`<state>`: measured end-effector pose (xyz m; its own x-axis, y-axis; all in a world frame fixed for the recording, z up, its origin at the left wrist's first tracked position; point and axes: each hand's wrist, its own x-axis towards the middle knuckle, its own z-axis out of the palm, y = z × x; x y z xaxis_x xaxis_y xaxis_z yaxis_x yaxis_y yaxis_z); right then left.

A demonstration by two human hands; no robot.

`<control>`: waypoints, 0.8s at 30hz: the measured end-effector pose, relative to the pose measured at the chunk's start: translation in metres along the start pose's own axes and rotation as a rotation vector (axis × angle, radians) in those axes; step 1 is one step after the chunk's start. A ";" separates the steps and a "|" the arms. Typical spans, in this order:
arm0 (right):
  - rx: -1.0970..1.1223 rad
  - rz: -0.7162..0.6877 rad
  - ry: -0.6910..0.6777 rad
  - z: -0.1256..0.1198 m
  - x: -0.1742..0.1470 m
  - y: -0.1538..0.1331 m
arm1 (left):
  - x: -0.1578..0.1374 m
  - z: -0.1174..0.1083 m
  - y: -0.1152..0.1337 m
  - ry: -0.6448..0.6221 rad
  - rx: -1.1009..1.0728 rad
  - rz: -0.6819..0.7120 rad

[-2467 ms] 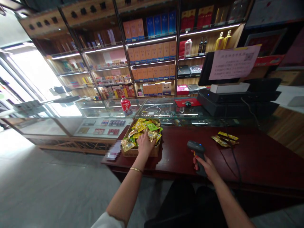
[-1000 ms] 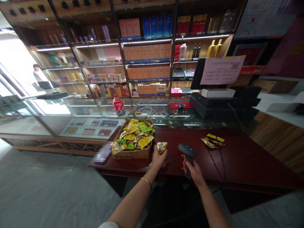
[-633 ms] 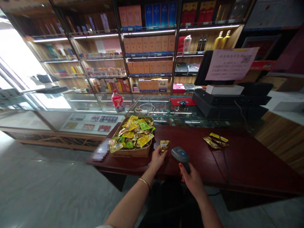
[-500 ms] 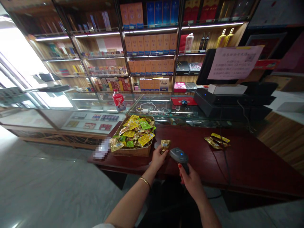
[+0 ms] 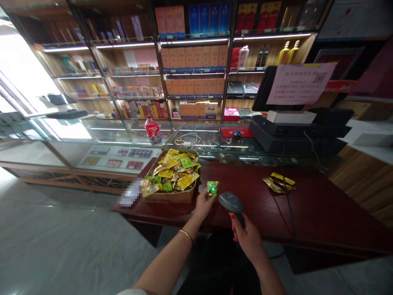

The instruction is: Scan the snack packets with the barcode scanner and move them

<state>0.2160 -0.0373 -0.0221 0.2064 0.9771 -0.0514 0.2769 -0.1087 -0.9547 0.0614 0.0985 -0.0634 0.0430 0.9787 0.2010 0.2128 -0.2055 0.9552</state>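
Between the fingers of my left hand point(image 5: 204, 203) is a small gold snack packet point(image 5: 213, 188), held upright above the table; a green light spot shines on it. My right hand point(image 5: 245, 229) is wrapped round the handle of a grey barcode scanner point(image 5: 231, 201), whose head points at the packet from the right, a short gap apart. Left of my left hand stands an open cardboard box point(image 5: 172, 198) heaped with yellow, green and gold packets point(image 5: 167, 173). A few similar packets point(image 5: 278, 182) lie farther right on the dark red table point(image 5: 242, 176).
Behind the table runs a glass display counter point(image 5: 119, 137) with a red bottle point(image 5: 152, 130) on it. A monitor with a paper notice point(image 5: 299, 84) stands at the right, and a scanner cable hangs there. A blurred-out item point(image 5: 130, 194) lies at the table's left edge.
A green light spot has appeared on the packet, and the scanner's blue light no longer shows. Both hands hold nearly the same positions; the view has shifted slightly.
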 end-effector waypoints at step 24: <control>0.149 0.052 -0.022 0.008 -0.002 -0.022 | -0.002 0.003 0.003 -0.061 -0.126 0.002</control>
<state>0.2023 -0.0353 -0.0031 0.1960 0.9748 -0.1070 0.1239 -0.1328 -0.9834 0.0649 0.0957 -0.0620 0.1034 0.9757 0.1930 0.0881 -0.2023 0.9754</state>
